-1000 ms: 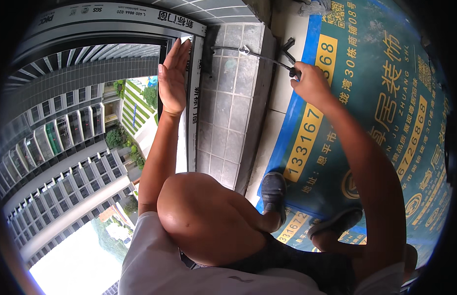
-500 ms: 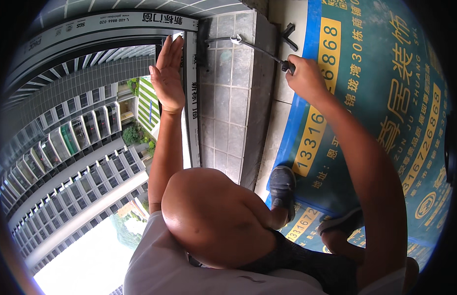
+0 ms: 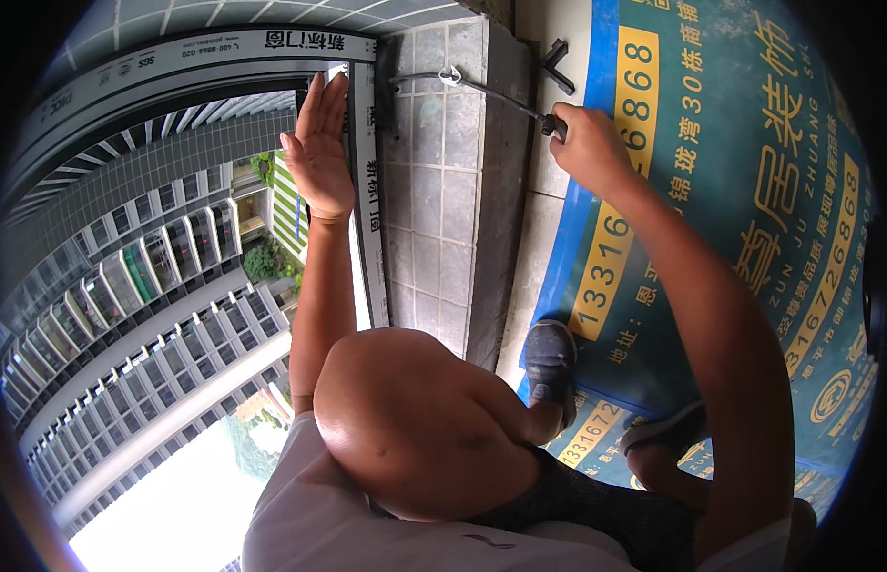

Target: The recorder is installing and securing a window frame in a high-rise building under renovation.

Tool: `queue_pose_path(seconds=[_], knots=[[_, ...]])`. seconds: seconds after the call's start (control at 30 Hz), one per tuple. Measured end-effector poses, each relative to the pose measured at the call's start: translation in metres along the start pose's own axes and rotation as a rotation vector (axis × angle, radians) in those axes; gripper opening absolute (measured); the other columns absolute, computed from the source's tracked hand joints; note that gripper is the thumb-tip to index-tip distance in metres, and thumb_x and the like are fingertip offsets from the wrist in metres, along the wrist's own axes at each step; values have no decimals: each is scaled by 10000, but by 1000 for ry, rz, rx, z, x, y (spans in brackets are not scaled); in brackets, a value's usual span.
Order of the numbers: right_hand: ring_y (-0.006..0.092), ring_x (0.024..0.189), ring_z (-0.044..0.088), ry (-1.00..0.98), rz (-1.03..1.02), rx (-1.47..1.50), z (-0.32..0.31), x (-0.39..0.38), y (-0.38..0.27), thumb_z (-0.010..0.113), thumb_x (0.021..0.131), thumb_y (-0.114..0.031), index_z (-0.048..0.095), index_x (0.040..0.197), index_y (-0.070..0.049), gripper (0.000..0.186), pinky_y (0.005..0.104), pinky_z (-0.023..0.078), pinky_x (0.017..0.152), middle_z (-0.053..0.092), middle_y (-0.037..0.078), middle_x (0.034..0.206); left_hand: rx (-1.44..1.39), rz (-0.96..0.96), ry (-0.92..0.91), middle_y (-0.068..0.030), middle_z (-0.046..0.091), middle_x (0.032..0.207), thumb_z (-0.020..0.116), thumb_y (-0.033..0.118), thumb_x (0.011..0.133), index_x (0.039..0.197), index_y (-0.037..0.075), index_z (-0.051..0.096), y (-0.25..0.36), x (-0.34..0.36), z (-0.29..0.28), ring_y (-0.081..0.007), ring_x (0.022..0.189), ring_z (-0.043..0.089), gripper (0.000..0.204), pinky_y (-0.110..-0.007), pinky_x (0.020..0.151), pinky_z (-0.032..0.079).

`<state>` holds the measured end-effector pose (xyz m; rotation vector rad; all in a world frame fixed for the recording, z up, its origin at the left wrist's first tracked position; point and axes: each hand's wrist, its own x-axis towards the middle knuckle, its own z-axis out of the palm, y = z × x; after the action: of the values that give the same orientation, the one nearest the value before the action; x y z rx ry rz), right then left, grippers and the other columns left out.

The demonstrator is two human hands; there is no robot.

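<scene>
My left hand (image 3: 320, 157) is raised with its fingers stretched out and the thumb apart. It lies flat along the inner edge of the dark window frame (image 3: 360, 191), at the upper corner of the opening; whether the palm presses on it I cannot tell. My right hand (image 3: 588, 143) is closed round the thick grip of a slim black rod (image 3: 508, 99). That rod reaches left over the grey tiled ledge (image 3: 432, 219) to the frame's side. A small white piece (image 3: 450, 76) sits around the rod partway along.
A black V-shaped part (image 3: 557, 67) lies on the pale strip beyond my right hand. Green printed protective sheeting (image 3: 701, 286) with a blue border covers the floor on the right, under my shoes (image 3: 550, 362). Through the opening on the left, buildings (image 3: 167, 248) stand far below.
The view has shifted slightly. My left hand keeps its flat pose by the frame, and my right hand keeps its hold on the rod.
</scene>
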<state>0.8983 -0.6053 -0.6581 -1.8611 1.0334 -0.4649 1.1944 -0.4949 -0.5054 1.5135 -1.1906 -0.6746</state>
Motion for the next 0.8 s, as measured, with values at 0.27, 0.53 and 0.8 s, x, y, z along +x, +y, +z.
queue_pose_path(seconds=[0.27, 0.53, 0.8], knots=[[463, 882, 715, -121, 119, -61, -14, 1, -17, 698, 864, -69, 703, 914, 8, 92, 530, 572, 810, 730, 254, 865, -44, 5, 26, -261, 546, 1551, 233, 679, 1086, 1592, -39, 437, 0, -1, 1, -375, 1505, 466, 901, -484, 1301, 250], [471, 903, 717, -39, 10, -50, -7, 7, -4, 718, 872, -106, 723, 961, 2, 139, 520, 581, 829, 743, 248, 896, -26, -38, 21, -247, 507, 1598, 153, 691, 1073, 1623, -21, 397, 1, -1, 1, -368, 1549, 412, 932, -472, 1314, 207], [449, 926, 724, -171, 177, -67, 0, 6, -15, 714, 894, -112, 728, 979, -14, 131, 512, 584, 840, 751, 237, 921, 12, -16, 14, -249, 508, 1596, 122, 676, 1077, 1621, -19, 399, 1, -1, 1, -372, 1546, 415, 924, -475, 1312, 219]])
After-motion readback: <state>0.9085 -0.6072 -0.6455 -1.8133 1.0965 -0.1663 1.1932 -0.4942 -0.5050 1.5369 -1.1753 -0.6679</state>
